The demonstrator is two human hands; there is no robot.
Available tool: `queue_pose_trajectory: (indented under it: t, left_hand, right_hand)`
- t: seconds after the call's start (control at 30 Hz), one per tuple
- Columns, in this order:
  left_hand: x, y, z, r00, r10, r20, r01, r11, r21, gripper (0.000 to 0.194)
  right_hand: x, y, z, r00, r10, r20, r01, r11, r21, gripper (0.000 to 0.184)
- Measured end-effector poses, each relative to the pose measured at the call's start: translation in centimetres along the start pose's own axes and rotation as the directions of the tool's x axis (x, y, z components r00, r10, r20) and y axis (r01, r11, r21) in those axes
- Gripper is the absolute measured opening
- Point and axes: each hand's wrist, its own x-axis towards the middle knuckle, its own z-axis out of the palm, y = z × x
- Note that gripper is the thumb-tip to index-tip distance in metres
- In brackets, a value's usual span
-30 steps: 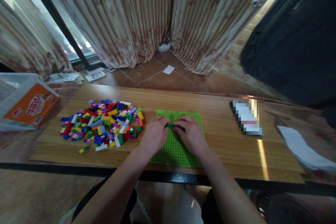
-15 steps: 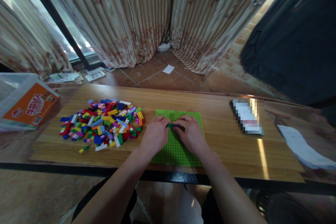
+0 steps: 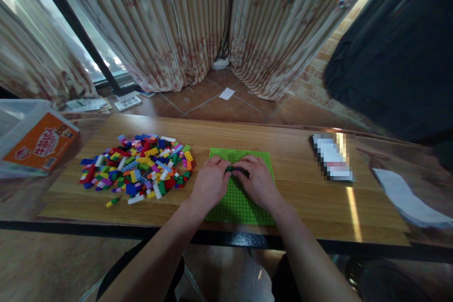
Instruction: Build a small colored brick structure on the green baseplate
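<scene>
Over the upper part of a lime-green studded baseplate, my two hands meet at their fingertips. Small dark green toy bricks show between them. My left hand is closed, its thumb and fingers pinching the left end of these bricks. From the other side my right hand is closed on them too, covering most of the right end. How many bricks are held, and whether they touch the plate, is hidden by the fingers.
Left of the plate lies a wide heap of colourful toy bricks, with a small yellow-and-green piece in front. A clear plastic box stands at far left. A blurred phone and white paper lie to the right.
My left thumb and fingertips have shifted slightly to the right along the green bricks. My right hand stays almost where it was.
</scene>
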Motion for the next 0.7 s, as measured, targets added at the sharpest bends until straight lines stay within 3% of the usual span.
queue_pose_trajectory:
  t: [0.37,0.7]
  left_hand:
    - [0.6,-0.4,-0.4,1.000,-0.018,0.001,0.018,0.992,-0.123,0.013]
    - [1.4,-1.2,-0.9,0.996,0.046,0.070,-0.030,0.975,-0.221,0.011]
  right_hand:
    - [0.2,0.3,0.3,0.998,-0.008,-0.061,0.011,0.999,0.051,0.013]
    - [0.2,0.7,0.5,0.997,0.008,-0.082,0.005,0.989,0.149,0.011]
